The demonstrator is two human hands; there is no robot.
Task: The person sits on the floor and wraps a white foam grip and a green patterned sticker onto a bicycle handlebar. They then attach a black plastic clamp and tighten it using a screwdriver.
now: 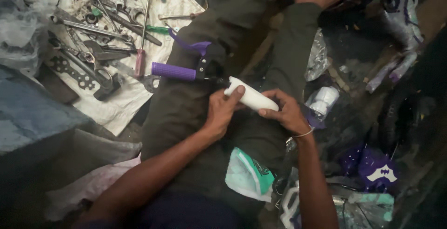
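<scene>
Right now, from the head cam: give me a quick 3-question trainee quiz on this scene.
1. True or false: both hands touch the white tube.
2. What lies on the pale cloth at upper left? A) wrenches and other hand tools B) plates C) books
3. What colour is the handlebar grip resting on the person's lap?

Key:
1. True. The left hand and right hand hold it from either side.
2. A. The tools are spread over it.
3. Purple.

Both hands (253,110) gripping white tube (251,98), purple handlebar grip (173,71), wrenches on cloth (116,103)
</scene>
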